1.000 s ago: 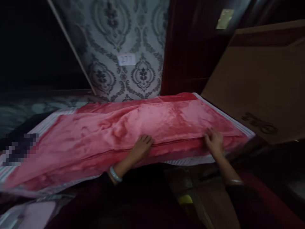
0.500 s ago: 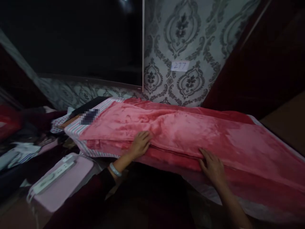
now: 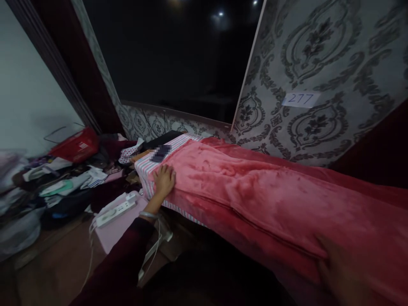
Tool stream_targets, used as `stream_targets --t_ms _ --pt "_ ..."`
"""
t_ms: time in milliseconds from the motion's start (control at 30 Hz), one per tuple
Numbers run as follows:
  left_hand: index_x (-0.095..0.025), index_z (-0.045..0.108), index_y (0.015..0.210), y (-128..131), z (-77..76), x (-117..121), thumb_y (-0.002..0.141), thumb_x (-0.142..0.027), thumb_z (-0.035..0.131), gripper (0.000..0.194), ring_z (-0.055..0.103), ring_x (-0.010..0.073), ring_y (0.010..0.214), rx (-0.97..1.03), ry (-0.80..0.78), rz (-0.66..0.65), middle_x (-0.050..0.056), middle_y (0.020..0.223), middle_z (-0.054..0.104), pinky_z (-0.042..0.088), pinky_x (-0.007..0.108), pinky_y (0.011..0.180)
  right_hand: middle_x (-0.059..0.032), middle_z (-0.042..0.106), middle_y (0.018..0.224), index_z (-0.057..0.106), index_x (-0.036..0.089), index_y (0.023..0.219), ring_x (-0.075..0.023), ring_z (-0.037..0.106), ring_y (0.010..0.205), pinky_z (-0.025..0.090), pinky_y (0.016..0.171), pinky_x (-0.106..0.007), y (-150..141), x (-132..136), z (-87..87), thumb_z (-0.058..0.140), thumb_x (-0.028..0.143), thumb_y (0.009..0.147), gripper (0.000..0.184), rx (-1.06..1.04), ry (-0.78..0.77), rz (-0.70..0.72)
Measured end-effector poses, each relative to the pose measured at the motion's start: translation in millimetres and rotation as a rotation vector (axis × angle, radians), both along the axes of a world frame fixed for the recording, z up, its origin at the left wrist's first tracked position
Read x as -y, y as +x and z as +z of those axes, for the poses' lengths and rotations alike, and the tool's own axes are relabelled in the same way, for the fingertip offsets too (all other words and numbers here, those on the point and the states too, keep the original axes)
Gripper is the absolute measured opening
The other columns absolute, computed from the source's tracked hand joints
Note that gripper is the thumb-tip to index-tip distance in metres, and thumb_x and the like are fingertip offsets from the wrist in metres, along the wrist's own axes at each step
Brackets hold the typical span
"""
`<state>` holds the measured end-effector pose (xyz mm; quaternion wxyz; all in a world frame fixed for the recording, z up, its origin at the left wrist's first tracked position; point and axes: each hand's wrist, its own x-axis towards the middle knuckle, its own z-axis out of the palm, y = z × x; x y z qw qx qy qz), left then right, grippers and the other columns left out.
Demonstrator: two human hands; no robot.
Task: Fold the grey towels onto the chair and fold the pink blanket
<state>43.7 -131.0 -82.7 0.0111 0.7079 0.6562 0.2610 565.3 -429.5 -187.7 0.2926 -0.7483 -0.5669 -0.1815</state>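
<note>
A folded pink fleece blanket (image 3: 261,187) lies along a striped surface (image 3: 149,168) in front of me. My left hand (image 3: 164,180) rests flat with fingers spread on the blanket's left end, near the striped edge. My right hand (image 3: 342,274) lies on the blanket's near edge at the lower right; it is dark and blurred, with fingers that look stretched out. A dark phone (image 3: 161,153) lies on the striped surface just beyond my left hand.
A white power strip (image 3: 114,209) lies on a pink box (image 3: 111,227) left of the blanket. Clothes are piled (image 3: 63,182) at the left with a red basket (image 3: 76,146). Patterned wallpaper with a label "277" (image 3: 299,100) and a dark window stand behind.
The view has swung left. My left hand slid left along the blanket to its end near the phone. My right hand stayed on the near edge, now at the frame's lower right.
</note>
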Motion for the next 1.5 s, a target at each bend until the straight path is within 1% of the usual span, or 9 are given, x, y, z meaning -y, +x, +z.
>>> stream_targets --t_ms 133,233,367,500,833,1100,1267,1400,1500 --pt "-0.013 0.059 0.139 -29.1 1.3 -8.6 0.090 -0.026 0.047 0.052 0.033 0.0302 0.151 0.595 0.031 0.260 0.017 0.160 0.043 0.026 0.048 0.124 -0.0117 0.073 0.115 0.051 0.041 0.150 -0.0426 0.068 0.102 0.055 0.085 -0.062 -0.2 2.1 2.1 0.047 0.038 0.081 0.070 -0.050 0.010 0.009" --pt "-0.013 0.057 0.135 -49.5 -2.3 -16.6 0.085 -0.023 0.050 0.051 0.057 0.0258 0.127 1.031 0.018 0.384 0.017 0.138 0.060 0.047 0.042 0.108 -0.0130 0.072 0.116 0.054 0.041 0.147 -0.0434 0.068 0.103 0.054 0.089 -0.063 -3.4 4.9 5.8 0.046 0.042 0.082 0.066 -0.093 -0.010 -0.030" --pt "-0.015 0.063 0.103 -65.4 -10.2 -24.4 0.079 -0.025 0.059 0.026 0.064 0.0172 0.072 1.285 -0.077 0.417 0.005 0.085 0.066 0.056 0.033 0.071 -0.0166 0.069 0.126 0.062 0.021 0.137 -0.0417 0.066 0.112 0.054 0.095 -0.059 -6.4 7.2 9.8 0.041 0.043 0.084 0.061 -0.120 -0.125 -0.087" --pt "-0.018 0.054 0.076 -70.9 -16.9 -27.1 0.069 -0.020 0.067 0.015 0.054 0.0136 0.051 1.493 -0.145 0.427 -0.001 0.061 0.053 0.047 0.025 0.051 -0.0200 0.067 0.130 0.063 0.014 0.132 -0.0428 0.065 0.114 0.054 0.093 -0.058 -7.7 6.7 12.4 0.038 0.045 0.084 0.062 -0.110 -0.181 -0.131" --pt "-0.018 0.059 0.079 -76.5 -25.3 -15.5 0.061 -0.027 0.076 0.027 0.056 0.0130 0.049 1.570 -0.172 0.245 -0.002 0.059 0.059 0.041 0.021 0.047 -0.0148 0.070 0.127 0.066 0.027 0.130 -0.0383 0.068 0.110 0.056 0.091 -0.054 -8.3 7.3 11.7 0.044 0.046 0.081 0.057 -0.126 -0.127 -0.139" --pt "-0.016 0.067 0.080 -78.2 -18.4 -26.3 0.053 -0.033 0.087 0.038 0.062 0.0181 0.057 1.506 -0.216 0.222 0.000 0.059 0.060 0.045 0.025 0.051 -0.0204 0.069 0.129 0.067 0.018 0.128 -0.0428 0.065 0.115 0.055 0.095 -0.059 -14.1 3.7 16.7 0.040 0.047 0.078 0.063 -0.172 -0.161 -0.181" --pt "-0.014 0.068 0.081 -71.6 2.3 -37.8 0.054 -0.032 0.088 0.038 0.063 0.0199 0.062 1.488 -0.182 0.230 0.002 0.062 0.063 0.048 0.027 0.053 -0.0164 0.069 0.129 0.065 0.022 0.130 -0.0406 0.065 0.117 0.055 0.094 -0.058 -15.2 6.2 17.8 0.041 0.046 0.080 0.061 -0.187 -0.163 -0.178" --pt "-0.018 0.066 0.085 -71.0 25.8 -49.7 0.061 -0.032 0.084 0.033 0.059 0.0150 0.060 1.497 -0.062 0.242 -0.001 0.065 0.062 0.046 0.024 0.053 -0.0167 0.068 0.130 0.065 0.021 0.130 -0.0407 0.066 0.116 0.054 0.097 -0.058 -13.9 6.7 17.5 0.041 0.048 0.081 0.061 -0.193 -0.172 -0.164" --pt "-0.018 0.062 0.078 -73.2 29.3 -48.0 0.061 -0.027 0.083 0.028 0.051 0.0113 0.052 1.486 -0.030 0.312 -0.003 0.059 0.056 0.042 0.022 0.049 -0.0179 0.068 0.131 0.065 0.018 0.131 -0.0407 0.066 0.116 0.054 0.097 -0.056 -10.4 6.7 14.3 0.041 0.048 0.083 0.061 -0.157 -0.186 -0.159"
